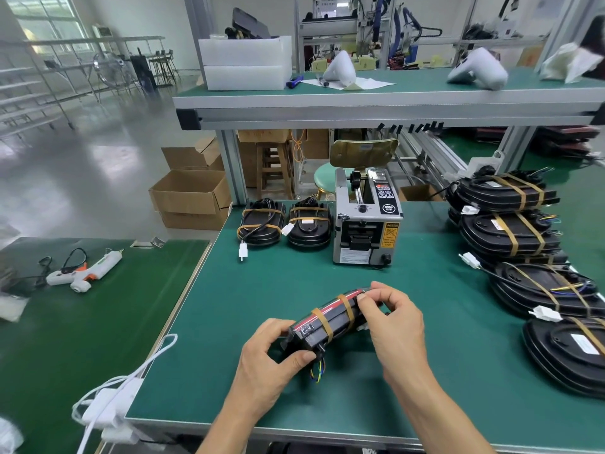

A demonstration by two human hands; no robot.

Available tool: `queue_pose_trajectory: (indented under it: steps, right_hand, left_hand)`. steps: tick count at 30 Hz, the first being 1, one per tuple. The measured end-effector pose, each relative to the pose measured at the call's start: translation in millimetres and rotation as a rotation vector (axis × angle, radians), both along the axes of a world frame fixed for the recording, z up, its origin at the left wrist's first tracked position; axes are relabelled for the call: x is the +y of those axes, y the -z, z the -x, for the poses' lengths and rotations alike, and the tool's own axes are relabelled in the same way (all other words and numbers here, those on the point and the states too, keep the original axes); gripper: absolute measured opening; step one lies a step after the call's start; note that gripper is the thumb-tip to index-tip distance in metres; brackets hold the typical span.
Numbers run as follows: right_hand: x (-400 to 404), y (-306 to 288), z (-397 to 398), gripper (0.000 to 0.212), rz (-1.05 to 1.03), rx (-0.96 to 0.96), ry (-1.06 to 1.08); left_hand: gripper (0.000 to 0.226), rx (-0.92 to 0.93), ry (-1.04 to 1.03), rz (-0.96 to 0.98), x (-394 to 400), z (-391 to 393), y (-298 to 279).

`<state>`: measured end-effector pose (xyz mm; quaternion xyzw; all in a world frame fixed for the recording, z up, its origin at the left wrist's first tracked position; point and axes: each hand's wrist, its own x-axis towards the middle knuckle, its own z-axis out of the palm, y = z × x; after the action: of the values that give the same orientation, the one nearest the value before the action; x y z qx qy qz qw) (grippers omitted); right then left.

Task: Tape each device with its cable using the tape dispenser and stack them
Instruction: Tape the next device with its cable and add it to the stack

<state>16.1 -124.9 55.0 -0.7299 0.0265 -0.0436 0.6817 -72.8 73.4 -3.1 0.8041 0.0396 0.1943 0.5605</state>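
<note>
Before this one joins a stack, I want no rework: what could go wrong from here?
1. The device, tilted on edge between both hands, shows loose coloured wires below; they could snag.
2. The right hand pinches near a tape band, which might lift.
3. The taped stacks lean unevenly; another may slide.

A glossy grey floor (82,178) reflects daylight from large windows (42,21) at upper left. Open brown cardboard boxes (191,194) sit beside an aluminium-framed workbench with a green mat top (327,309). A green-covered upper shelf (393,90) spans above it; a round pale-green stool (324,180) and a wooden stool (273,168) stand beyond.
</note>
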Motion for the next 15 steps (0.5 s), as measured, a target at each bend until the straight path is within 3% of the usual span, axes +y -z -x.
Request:
queue_pose_trajectory:
  steps: [10,15]
  right_hand:
    - [1,4,-3,0.014,-0.002,-0.018,0.009]
    - [-3,8,-10,0.006,-0.081,0.005,0.068]
  left_hand:
    - [0.052,0.0,-0.003,-0.009,1,0,2]
    - [0.051,0.0,-0.002,-0.019,1,-1,3]
